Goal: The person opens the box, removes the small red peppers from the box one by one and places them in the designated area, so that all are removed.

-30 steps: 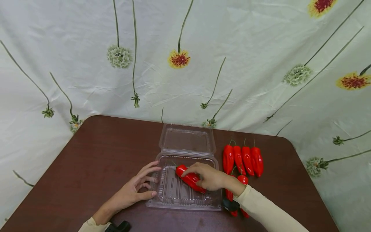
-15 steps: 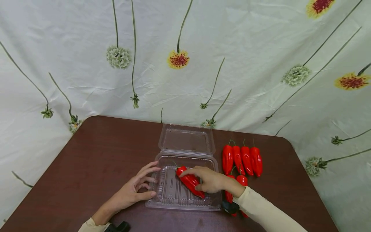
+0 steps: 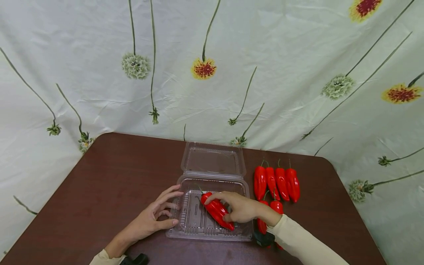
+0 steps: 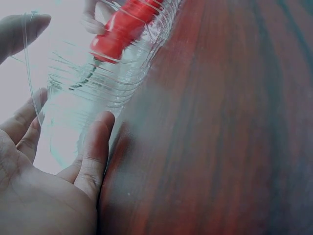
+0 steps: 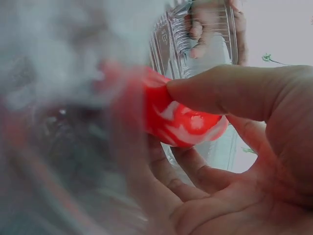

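Note:
A red chili pepper with a thin green stem lies slanted in the base of a clear plastic clamshell container, its stem end at the far left. My right hand holds this pepper from the right, thumb and fingers on opposite sides; the right wrist view shows the thumb pressed on the glossy red pepper. At the container's left wall, my left hand rests with fingers spread. The left wrist view has its fingers and thumb beside the clear wall, the pepper showing through.
The container's lid lies folded back behind the base. To the right, several red chili peppers stand in a row on the brown table, with more partly under my right forearm. A flowered white cloth hangs behind.
My right hand has drawn the pepper a little toward me inside the container, and its slant has steepened slightly. My left hand has stayed put.

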### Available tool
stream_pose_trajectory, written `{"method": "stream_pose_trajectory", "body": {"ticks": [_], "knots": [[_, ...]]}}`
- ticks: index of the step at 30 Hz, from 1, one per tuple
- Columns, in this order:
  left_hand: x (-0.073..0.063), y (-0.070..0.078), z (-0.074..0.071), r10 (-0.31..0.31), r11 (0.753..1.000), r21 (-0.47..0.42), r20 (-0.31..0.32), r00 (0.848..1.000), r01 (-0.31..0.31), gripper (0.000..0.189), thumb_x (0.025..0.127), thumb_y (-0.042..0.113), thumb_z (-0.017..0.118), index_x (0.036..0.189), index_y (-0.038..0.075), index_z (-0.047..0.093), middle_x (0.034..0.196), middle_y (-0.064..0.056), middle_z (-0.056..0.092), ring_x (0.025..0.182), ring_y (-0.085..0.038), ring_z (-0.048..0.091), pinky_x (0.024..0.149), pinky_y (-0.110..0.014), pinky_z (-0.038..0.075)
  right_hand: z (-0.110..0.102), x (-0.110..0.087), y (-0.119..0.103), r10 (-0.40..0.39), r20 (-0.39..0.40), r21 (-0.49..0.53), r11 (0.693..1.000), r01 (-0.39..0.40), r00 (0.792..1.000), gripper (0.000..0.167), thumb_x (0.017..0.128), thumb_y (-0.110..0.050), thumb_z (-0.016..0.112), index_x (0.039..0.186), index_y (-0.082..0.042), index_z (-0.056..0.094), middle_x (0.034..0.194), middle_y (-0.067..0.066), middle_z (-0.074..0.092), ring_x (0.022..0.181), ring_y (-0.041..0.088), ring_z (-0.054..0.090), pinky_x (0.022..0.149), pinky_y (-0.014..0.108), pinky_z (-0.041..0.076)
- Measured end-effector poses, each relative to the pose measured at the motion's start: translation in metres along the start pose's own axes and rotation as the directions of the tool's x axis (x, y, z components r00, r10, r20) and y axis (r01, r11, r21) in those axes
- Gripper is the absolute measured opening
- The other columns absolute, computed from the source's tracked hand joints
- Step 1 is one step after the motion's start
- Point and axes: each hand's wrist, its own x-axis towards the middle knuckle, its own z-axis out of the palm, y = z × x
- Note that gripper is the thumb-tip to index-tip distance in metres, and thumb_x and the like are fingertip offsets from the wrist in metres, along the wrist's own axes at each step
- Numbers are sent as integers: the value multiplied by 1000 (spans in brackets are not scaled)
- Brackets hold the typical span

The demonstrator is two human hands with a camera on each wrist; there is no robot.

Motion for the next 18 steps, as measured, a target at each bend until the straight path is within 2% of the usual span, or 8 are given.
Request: {"method": "stream_pose_trajectory", "body": {"ticks": [7, 14, 18], "knots": [[0, 0, -1, 2, 1000, 5, -1, 1000, -2, 68, 93, -3, 65, 153, -1, 32, 165, -17, 10, 120, -24, 58, 85, -28, 50, -3, -4, -3, -22, -2, 132, 991, 22, 1000, 61, 84, 7, 70, 131, -30, 55, 125, 0, 55, 100, 18, 58, 77, 26, 54], [0, 0, 0, -5, 1000, -7, 4, 1000, 5, 68, 94, -3, 65, 153, 1, 32, 166, -16, 8, 121, -24, 57, 86, -28, 49, -10, -13, -3, -44, -21, 231, 972, 47, 999, 58, 86, 3, 69, 132, -29, 53, 128, 2, 55, 109, 22, 58, 86, 32, 53], [-1, 0, 0, -4, 1000, -12, 7, 1000, 4, 68, 94, -2, 64, 154, 2, 32, 166, -17, 7, 122, -24, 57, 87, -28, 49, -14, -19, 0, -47, -30, 299, 953, 54, 998, 58, 86, 3, 68, 134, -26, 51, 131, 6, 52, 110, 25, 57, 87, 33, 54]]}}
